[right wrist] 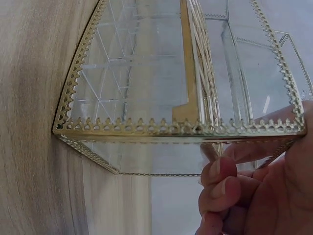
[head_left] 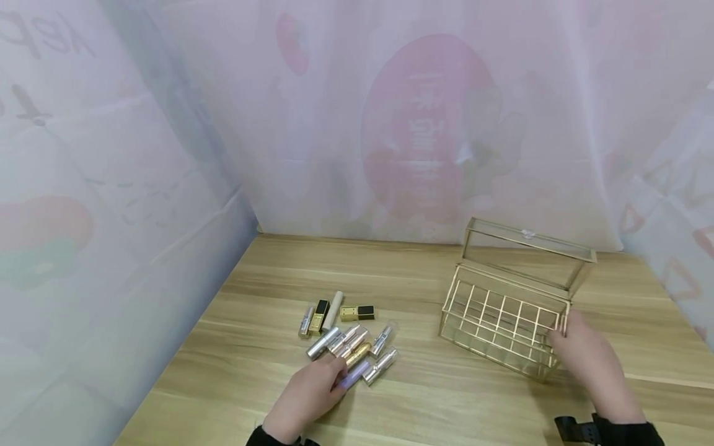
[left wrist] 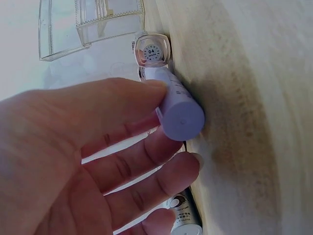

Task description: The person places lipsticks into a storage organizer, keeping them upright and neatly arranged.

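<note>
My left hand (head_left: 309, 390) pinches a lavender cosmetic tube (left wrist: 183, 117) between thumb and fingers, low over the wooden table. Just beyond the tube lies a lipstick with a clear square end (left wrist: 152, 50) marked 04. Around the fingers are several more lipsticks, among them a gold one (head_left: 359, 354) and a silver one (head_left: 381, 367). At the right, my right hand (head_left: 594, 353) grips the right side wall of a gold-framed glass box (head_left: 491, 357), fingers curled outside it. A gold grid (head_left: 502, 313) divides the top of the box, and its glass lid (head_left: 530, 243) stands raised.
Behind the left hand lie two black-and-gold lipsticks, one upright-angled (head_left: 319, 317) and one crosswise (head_left: 357, 313), with a white tube (head_left: 333, 311) between them. Printed cloth (head_left: 334, 155) hangs along the table's back and left edges.
</note>
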`<state>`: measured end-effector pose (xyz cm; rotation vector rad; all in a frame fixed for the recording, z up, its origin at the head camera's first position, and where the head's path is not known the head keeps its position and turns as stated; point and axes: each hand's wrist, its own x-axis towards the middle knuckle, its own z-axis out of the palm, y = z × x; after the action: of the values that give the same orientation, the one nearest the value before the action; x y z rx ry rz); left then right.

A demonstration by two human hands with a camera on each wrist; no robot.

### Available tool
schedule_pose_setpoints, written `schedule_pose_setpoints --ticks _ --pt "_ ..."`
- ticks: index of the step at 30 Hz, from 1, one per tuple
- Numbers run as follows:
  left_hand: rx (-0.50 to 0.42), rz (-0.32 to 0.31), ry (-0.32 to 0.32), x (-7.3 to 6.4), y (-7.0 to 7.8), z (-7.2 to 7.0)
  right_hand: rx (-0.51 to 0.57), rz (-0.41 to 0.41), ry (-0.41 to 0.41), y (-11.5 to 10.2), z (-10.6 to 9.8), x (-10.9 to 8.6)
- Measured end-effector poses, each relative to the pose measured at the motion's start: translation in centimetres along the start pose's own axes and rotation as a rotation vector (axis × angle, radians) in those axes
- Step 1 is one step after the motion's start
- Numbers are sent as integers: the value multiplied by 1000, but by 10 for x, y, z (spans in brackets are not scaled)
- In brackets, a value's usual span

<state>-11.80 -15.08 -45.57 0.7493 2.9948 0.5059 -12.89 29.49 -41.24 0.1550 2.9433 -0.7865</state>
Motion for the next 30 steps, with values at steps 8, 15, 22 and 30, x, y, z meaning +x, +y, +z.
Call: schedule_pose_setpoints --ticks 8,15,22,30 --pt "3 27 4 -1 -2 1 -5 -46 8 -1 5 -2" --pt "14 43 22 -1 -2 2 -5 -68 31 -3 7 -4" --pt "26 67 28 0 -2 2 -8 -94 43 -5 9 -5" --pt "59 85 45 3 2 1 -12 -116 34 -5 10 -3"
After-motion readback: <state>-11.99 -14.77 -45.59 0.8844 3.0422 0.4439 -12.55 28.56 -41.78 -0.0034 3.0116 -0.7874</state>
